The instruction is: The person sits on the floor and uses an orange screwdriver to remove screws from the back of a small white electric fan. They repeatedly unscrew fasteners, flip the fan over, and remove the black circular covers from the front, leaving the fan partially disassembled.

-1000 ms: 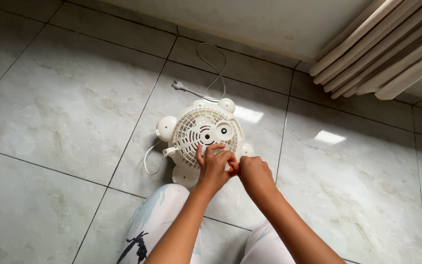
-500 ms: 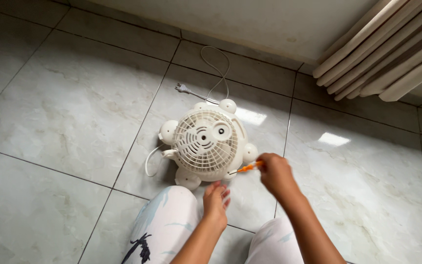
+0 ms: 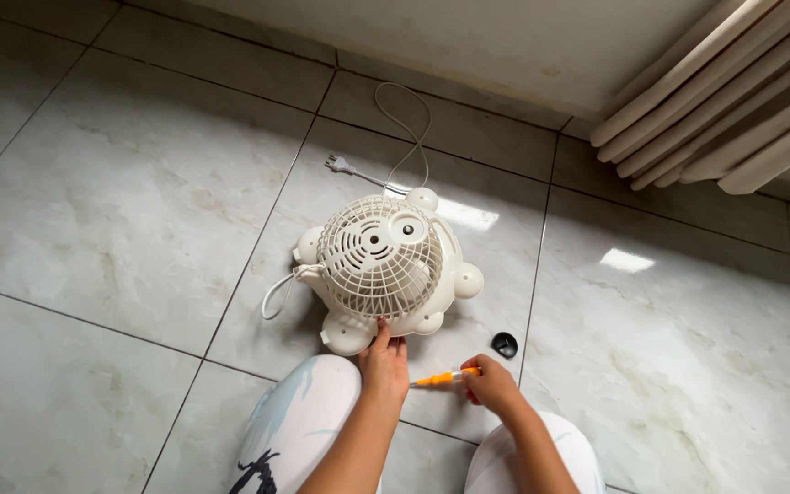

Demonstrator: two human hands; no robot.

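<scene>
both hands have dropped off the grille: left hand (image 3: 384, 359) fingertips touch the fan (image 3: 381, 261) rim just ahead, right hand (image 3: 491, 382) pinches the orange screwdriver (image 3: 441, 376), pointing leftward.

The fan (image 3: 384, 267) lies on the floor (image 3: 121, 201), its plug (image 3: 338, 166) behind it. A small cap (image 3: 504, 344) lies right of it, the screwdriver (image 3: 443, 376) before it, between both knees.

white fan (image 3: 382, 265) flat on floor, orange screwdriver (image 3: 439, 377) held
</scene>
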